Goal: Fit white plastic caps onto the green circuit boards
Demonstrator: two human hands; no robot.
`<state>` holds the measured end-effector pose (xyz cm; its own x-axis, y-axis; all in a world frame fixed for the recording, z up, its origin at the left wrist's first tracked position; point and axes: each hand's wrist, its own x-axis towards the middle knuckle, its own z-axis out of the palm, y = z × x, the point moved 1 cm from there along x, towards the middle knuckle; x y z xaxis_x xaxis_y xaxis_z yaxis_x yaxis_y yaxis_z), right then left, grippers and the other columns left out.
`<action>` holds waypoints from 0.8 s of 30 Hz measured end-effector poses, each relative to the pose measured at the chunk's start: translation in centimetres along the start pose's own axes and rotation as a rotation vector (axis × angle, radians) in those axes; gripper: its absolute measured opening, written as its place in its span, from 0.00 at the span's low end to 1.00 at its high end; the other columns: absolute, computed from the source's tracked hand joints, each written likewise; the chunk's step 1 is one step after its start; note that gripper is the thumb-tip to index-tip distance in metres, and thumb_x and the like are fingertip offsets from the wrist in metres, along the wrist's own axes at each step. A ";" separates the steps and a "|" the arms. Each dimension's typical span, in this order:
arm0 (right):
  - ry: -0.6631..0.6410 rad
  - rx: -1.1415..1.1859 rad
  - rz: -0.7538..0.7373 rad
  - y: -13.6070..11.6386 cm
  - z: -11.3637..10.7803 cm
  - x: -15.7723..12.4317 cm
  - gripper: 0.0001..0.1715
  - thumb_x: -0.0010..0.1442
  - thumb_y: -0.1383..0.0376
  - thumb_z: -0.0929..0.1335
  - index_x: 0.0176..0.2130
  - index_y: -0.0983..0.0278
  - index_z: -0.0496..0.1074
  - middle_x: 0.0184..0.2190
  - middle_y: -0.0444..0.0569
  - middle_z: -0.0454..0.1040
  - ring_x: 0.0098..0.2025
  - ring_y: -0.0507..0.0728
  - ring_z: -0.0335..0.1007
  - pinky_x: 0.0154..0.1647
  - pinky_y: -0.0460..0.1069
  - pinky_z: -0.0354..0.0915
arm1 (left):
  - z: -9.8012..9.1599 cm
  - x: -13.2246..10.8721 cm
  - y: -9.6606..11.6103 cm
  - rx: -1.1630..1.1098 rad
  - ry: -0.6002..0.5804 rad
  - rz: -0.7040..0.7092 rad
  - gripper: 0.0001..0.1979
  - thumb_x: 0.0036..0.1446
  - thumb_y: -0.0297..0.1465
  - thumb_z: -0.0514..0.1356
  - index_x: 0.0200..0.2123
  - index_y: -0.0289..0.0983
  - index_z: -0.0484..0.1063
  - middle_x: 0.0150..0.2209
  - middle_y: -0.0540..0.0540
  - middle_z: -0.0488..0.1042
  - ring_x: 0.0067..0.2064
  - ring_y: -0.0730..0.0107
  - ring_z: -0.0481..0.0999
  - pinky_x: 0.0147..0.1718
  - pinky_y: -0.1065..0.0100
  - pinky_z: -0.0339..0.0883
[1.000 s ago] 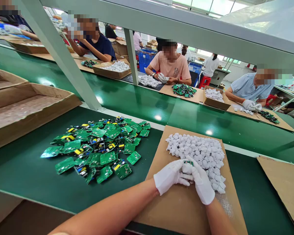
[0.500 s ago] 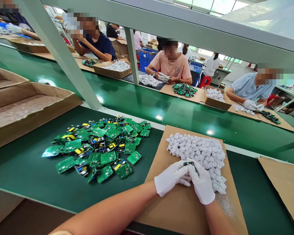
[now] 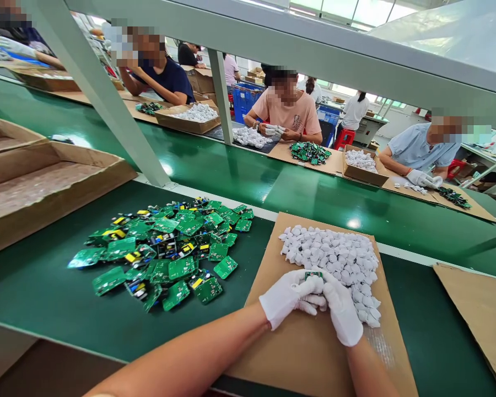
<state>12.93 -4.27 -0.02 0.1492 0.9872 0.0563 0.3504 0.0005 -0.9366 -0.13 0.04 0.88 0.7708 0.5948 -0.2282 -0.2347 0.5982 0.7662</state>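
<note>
Both my hands wear white gloves and meet over a cardboard sheet (image 3: 306, 353) on the green bench. My left hand (image 3: 283, 298) and my right hand (image 3: 342, 311) are closed together round a small white plastic housing (image 3: 315, 284) with a green circuit board (image 3: 313, 274) showing at its top. Just beyond my hands lies a heap of white plastic housings (image 3: 334, 259) on the same sheet. A pile of green circuit boards (image 3: 165, 251) lies on the bench to the left of my hands.
Shallow cardboard trays (image 3: 45, 182) stand at the left. Another cardboard sheet (image 3: 479, 309) lies at the right. A slanted metal post (image 3: 103, 105) rises behind the boards. Across a green conveyor (image 3: 297, 187), several other people work at similar piles.
My hands have stayed in place over the sheet, shifting their grip slightly on the housing. The piles have not moved.
</note>
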 end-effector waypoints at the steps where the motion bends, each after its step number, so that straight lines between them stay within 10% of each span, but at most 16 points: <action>1: 0.009 -0.060 -0.006 -0.1 0.1 0.0 0.24 0.58 0.54 0.62 0.51 0.62 0.69 0.45 0.49 0.75 0.47 0.60 0.71 0.47 0.52 0.68 | -0.2 0.1 -0.1 -0.047 -0.014 -0.008 0.17 0.49 0.42 0.60 0.33 0.33 0.67 0.26 0.46 0.72 0.26 0.73 0.73 0.26 0.72 0.67; 20: -0.009 -0.026 0.009 -0.3 0.0 0.3 0.26 0.58 0.52 0.62 0.51 0.61 0.69 0.46 0.50 0.74 0.51 0.61 0.67 0.53 0.55 0.62 | -0.7 0.0 0.3 0.027 -0.004 -0.006 0.20 0.46 0.38 0.64 0.40 0.34 0.67 0.33 0.43 0.74 0.31 0.68 0.76 0.26 0.72 0.68; 24: -0.014 0.072 0.008 -0.9 -0.4 0.1 0.28 0.60 0.51 0.60 0.55 0.62 0.65 0.45 0.51 0.75 0.42 0.59 0.72 0.41 0.52 0.70 | -0.1 -0.4 1.5 -0.058 -0.094 -0.032 0.16 0.49 0.38 0.62 0.38 0.35 0.66 0.34 0.44 0.72 0.31 0.73 0.75 0.27 0.74 0.67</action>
<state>13.02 -4.28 0.96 0.1390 0.9893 0.0441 0.2815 0.0032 -0.9595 -0.87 0.73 2.09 0.8300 0.5233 -0.1931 -0.2402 0.6477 0.7230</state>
